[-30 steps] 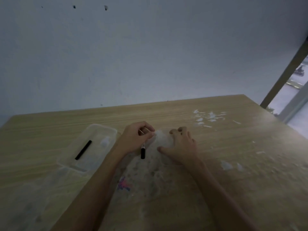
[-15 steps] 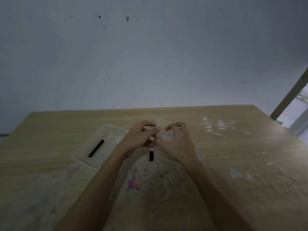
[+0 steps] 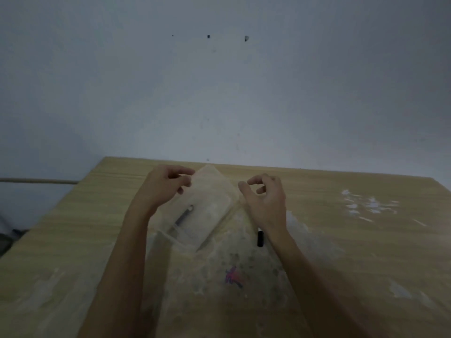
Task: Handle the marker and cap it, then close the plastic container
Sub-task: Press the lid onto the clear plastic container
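Plastic container [image 3: 175,242] under tilted lid [image 3: 212,191], between grips; left grip [image 3: 166,186] pinches lid edge, right grip [image 3: 266,201] loosely curled, empty.

A plain, dim indoor room: my wood-grain table [image 3: 353,259], smeared with white marks [image 3: 366,206], stands against a flat grey wall [image 3: 292,98] pocked with small holes [image 3: 246,38].

Beyond the left hand [image 3: 166,189] and right hand [image 3: 266,201], a plain grey-blue wall [image 3: 219,98], dull and evenly lit. High above the hands, three small dark marks [image 3: 208,36] in a row. Under both hands, a light wood-grain table [image 3: 73,240], reaching back to the wall. Right of the right hand, white flecks [image 3: 371,206] scattered on the tabletop. Left of the left hand, past the table edge, a thin pale strip [image 3: 36,181] running along the wall. Dim light throughout.
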